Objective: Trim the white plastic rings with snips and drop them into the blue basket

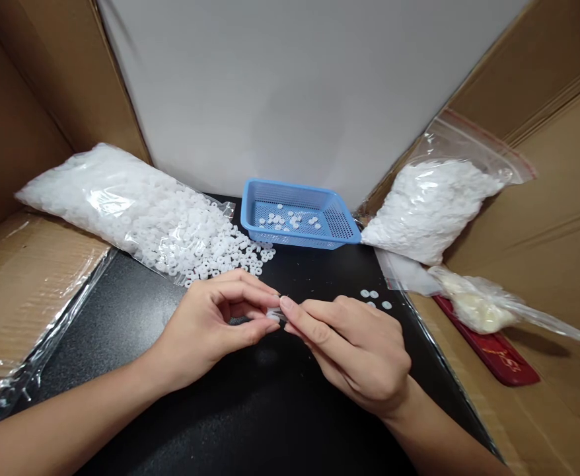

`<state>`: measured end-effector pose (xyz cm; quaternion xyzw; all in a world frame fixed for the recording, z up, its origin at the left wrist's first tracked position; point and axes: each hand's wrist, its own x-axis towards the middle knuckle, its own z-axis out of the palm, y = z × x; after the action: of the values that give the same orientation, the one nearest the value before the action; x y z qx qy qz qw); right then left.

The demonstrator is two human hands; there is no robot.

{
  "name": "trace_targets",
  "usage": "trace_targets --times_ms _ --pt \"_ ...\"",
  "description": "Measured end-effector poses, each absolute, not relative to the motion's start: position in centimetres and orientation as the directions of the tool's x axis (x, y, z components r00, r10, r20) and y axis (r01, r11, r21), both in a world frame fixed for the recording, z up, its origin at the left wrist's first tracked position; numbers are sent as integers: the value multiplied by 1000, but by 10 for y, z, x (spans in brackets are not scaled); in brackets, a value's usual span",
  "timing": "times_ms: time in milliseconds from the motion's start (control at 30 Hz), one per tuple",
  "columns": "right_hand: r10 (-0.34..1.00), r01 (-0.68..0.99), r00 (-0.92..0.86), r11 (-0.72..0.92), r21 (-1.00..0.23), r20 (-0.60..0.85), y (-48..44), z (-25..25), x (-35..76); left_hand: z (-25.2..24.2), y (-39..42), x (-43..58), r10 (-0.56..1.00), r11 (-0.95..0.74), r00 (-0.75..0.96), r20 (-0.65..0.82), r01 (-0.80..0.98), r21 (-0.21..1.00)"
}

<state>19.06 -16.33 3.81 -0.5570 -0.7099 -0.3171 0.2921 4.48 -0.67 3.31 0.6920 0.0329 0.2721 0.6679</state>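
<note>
My left hand (215, 320) and my right hand (354, 350) meet over the middle of a black table top (250, 410). Both pinch a small white plastic ring (273, 315) between thumb and fingertips. A large clear bag of white plastic rings (121, 205) lies at the left, its mouth open, with loose rings (230, 254) spilled onto the table just beyond my left hand. A blue mesh basket (342, 228) at the back holds several white pieces. Three small white discs (374, 297) lie just past my right hand.
A second zip bag of white pieces (433, 205) leans at the right against cardboard. A smaller bag with pale contents (473, 304) lies on a red flat object (503, 360). Cardboard walls (27, 119) flank both sides, a white board (294, 92) stands behind.
</note>
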Motion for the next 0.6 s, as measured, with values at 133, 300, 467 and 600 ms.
trace_targets --times_ms 133,300,467,600 --pt "609 973 -224 188 136 761 -163 38 191 34 -7 45 403 -91 862 308 -297 950" --pt "621 972 -232 175 157 748 -164 40 190 34 -6 45 396 -107 866 304 -286 952" --pt "627 965 -260 188 182 734 -166 42 191 33 -6 45 386 -142 856 344 -313 939" --pt "624 962 -271 189 195 733 -166 41 191 32 -6 45 373 -161 855 360 -322 933"
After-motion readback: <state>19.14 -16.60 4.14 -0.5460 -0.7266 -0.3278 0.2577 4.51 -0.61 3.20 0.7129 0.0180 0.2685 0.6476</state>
